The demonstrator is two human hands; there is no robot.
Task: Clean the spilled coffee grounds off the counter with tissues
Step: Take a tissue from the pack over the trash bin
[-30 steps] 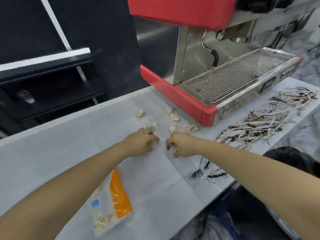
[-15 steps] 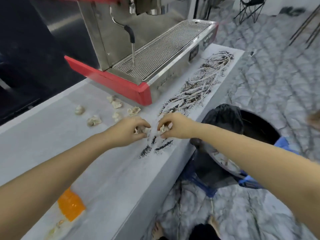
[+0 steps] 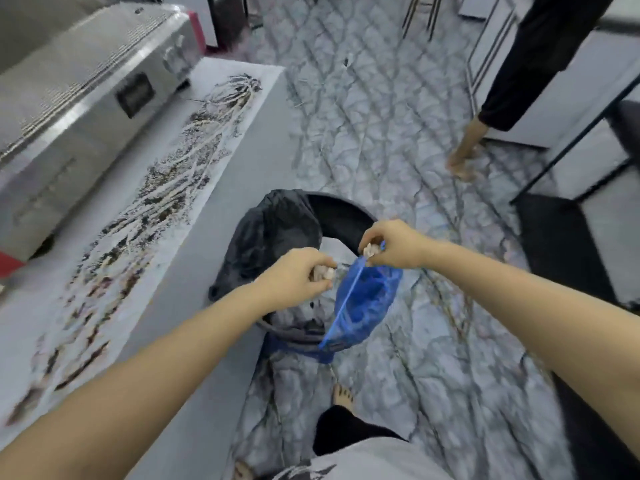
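Both my hands hang over the dark bin point(image 3: 349, 211) that stands on the floor beside the counter. My left hand point(image 3: 294, 278) grips a crumpled tissue wad point(image 3: 322, 272) above the bin's opening. My right hand point(image 3: 393, 244) pinches another small tissue wad point(image 3: 370, 251), right above a blue bag point(image 3: 363, 299) that hangs at the bin's rim. Dark coffee grounds point(image 3: 166, 188) lie smeared in long streaks across the grey counter point(image 3: 194, 271) to my left.
The steel espresso machine point(image 3: 86, 95) stands on the counter at the upper left. A black liner point(image 3: 277, 233) is bunched over the bin's left side. Another person's leg and bare foot point(image 3: 464, 161) stand on the patterned floor at the right. My own foot point(image 3: 343, 396) is below the bin.
Both hands left the counter with their tissue wads and swung right over the bin. My view turned from the counter to the floor and bin.
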